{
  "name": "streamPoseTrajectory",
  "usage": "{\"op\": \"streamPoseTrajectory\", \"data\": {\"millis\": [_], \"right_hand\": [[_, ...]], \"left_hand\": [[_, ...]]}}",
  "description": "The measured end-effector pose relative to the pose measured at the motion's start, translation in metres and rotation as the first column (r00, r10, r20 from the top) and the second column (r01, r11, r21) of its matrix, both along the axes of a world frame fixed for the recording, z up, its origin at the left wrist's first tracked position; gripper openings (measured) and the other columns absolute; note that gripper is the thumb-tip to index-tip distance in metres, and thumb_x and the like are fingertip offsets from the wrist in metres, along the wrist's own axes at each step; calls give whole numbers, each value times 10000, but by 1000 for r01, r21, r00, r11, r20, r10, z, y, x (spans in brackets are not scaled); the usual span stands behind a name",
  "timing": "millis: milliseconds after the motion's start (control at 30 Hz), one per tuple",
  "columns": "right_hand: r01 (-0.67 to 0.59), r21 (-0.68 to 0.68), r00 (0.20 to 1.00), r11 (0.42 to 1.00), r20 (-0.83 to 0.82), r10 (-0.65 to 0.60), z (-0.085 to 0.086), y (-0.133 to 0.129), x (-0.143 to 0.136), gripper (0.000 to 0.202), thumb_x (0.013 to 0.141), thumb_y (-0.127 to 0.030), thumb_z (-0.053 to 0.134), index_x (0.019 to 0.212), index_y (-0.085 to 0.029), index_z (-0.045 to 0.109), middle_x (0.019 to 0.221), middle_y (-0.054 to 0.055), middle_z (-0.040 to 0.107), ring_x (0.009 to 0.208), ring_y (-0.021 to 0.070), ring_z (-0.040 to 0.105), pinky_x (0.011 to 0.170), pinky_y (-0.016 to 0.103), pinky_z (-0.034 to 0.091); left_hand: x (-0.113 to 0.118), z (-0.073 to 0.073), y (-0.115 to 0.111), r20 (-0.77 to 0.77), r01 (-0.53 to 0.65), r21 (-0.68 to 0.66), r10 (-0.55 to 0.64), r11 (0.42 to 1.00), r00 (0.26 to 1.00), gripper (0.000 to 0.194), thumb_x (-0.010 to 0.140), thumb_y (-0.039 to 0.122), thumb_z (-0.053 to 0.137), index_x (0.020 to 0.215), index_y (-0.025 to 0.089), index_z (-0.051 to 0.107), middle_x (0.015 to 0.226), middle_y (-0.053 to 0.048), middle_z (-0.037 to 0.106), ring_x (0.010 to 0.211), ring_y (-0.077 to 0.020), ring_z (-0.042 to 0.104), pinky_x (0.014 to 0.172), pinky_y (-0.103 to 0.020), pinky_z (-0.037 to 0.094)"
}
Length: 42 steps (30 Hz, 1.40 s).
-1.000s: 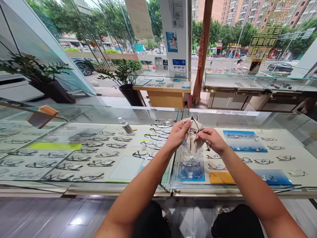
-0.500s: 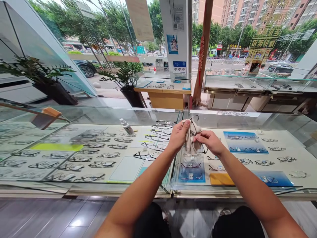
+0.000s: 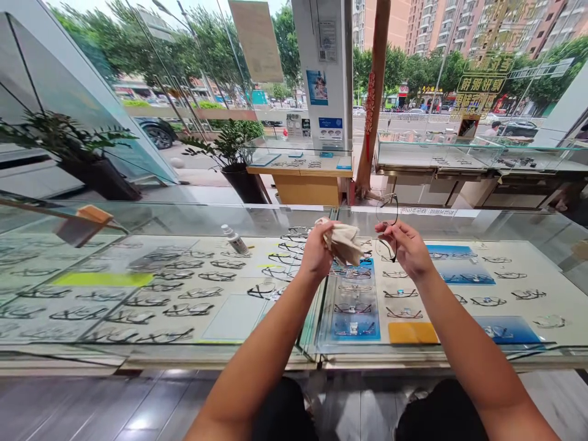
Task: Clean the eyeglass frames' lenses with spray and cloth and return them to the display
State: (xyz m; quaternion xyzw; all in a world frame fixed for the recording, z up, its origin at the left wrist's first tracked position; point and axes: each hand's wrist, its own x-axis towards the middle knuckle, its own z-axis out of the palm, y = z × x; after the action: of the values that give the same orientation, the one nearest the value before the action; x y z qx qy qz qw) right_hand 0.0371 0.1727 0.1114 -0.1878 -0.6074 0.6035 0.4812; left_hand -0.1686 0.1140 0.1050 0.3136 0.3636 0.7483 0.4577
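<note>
White bottle (image 3: 236, 242) on glass tabletop (image 3: 184, 214), left of both hands, toward far edge. Left hand (image 3: 316, 252): fingers clamped on beige cloth (image 3: 345, 245). Right hand (image 3: 410, 248): fingers pinched on glasses (image 3: 394, 251), held up above tabletop toward far edge, one lens over the other, apart from cloth.

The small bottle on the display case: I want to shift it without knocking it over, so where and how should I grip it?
Grip the small bottle round its body, below the white cap, probably from its right, where the left hand is. It stands cap up, its body looks wider than the cap, and nothing tall seems to block that side.
</note>
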Motion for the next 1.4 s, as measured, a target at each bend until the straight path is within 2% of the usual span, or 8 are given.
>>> {"op": "streamPoseTrajectory", "data": {"millis": [233,433,567,733,833,967,1067,1400], "right_hand": [[-23,-57,999,998,-24,22,2,7,2,488,752,-689,842,750,-245,640,849,34,715,887,195,670,934,378,560],[-46,93,993,995,109,36,51,5,12,490,806,-701,807,769,-228,681,845,37,744,839,185,666,849,356,543],[-74,317,984,946,178,18,98,-4,18,450,917,-654,719,777,-226,700,829,39,732,831,187,664,875,378,538],[-159,379,978,912,183,95,130,-26,18,412,965,-599,688,770,-238,653,767,21,695,807,193,667,859,381,541],[-222,366,967,904,201,156,132,-34,18,399,992,-565,669,779,-230,636,754,20,685,777,180,656,819,361,548],[-290,364,947,885,245,209,131,-36,21,368,1024,-501,652,796,-212,644,764,17,688,764,159,648,802,335,555],[-311,346,936,885,275,220,131,-36,23,356,1035,-476,642,797,-211,650,760,15,686,755,156,649,785,328,560],[-294,326,938,899,280,205,137,-46,24,391,1006,-527,671,769,-219,626,724,8,689,702,151,651,738,326,580]], "left_hand": [[9,10,-6,-258,-88,133,120,987,959,235,632,275,669,759,224,479,720,29,639,602,-107,521,584,-227,411],[1,50,-15,-426,-135,293,255,947,868,51,709,261,650,728,215,641,596,31,565,526,-118,523,550,-247,411],[0,96,-26,-512,-144,542,461,828,725,300,844,334,676,581,205,618,504,33,440,459,-91,327,480,-270,244],[7,130,-44,-517,-153,739,698,656,496,308,935,302,709,655,195,637,618,15,557,561,-94,463,555,-251,367],[5,132,-55,-568,-127,760,746,637,348,169,949,385,730,975,219,748,904,-29,715,698,-120,588,623,-250,495],[-1,131,-62,-681,-51,727,729,684,74,709,817,627,845,1389,252,655,1298,-107,711,913,-194,681,659,-286,598],[-3,130,-60,-701,10,713,712,702,-45,818,804,687,834,1471,270,606,1363,-124,702,1074,-260,711,796,-352,655],[2,129,-56,-672,42,736,737,676,-71,735,836,711,782,1416,271,675,1313,-111,743,1156,-272,731,947,-372,654]]}}
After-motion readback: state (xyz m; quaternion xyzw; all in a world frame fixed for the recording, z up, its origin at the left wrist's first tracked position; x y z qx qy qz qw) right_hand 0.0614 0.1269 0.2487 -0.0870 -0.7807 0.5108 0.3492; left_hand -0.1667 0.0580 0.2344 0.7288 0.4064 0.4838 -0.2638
